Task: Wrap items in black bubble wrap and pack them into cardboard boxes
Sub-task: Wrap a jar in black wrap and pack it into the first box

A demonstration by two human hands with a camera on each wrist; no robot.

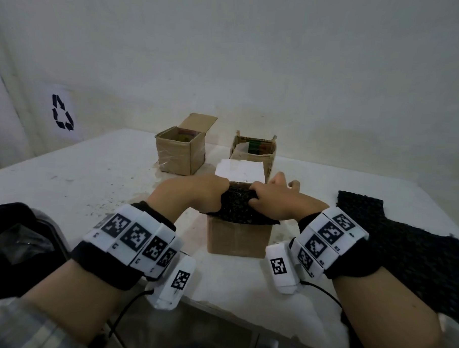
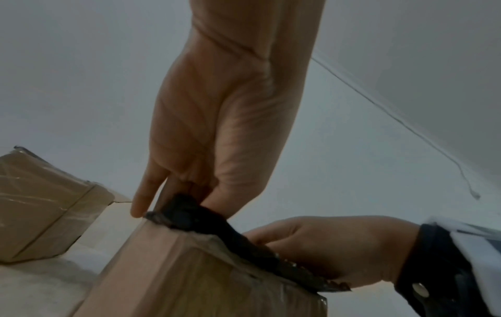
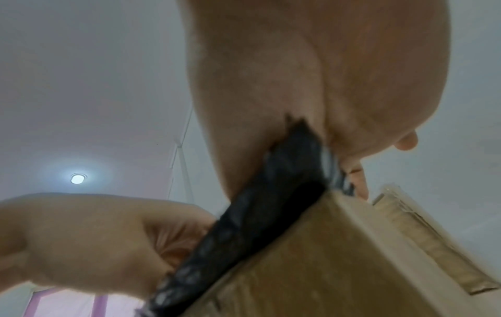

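A brown cardboard box (image 1: 238,238) stands mid-table with a black bubble wrap bundle (image 1: 236,208) filling its open top. My left hand (image 1: 214,194) pinches the bundle's left edge between thumb and fingers. My right hand (image 1: 264,199) curls over its right edge. From the left wrist, the left hand (image 2: 189,193) points down with the bubble wrap (image 2: 195,216) pinched at the box (image 2: 189,278) rim. From the right wrist, the bubble wrap (image 3: 260,214) runs under the right hand (image 3: 311,96) along the box (image 3: 339,268) top. The bundle's contents are hidden.
A white panel (image 1: 240,171) rises just behind the box. Two open cardboard boxes (image 1: 180,152) (image 1: 254,150) stand further back near the wall. A loose black bubble wrap sheet (image 1: 404,250) lies at the right. A dark bag (image 1: 17,238) sits at the left edge.
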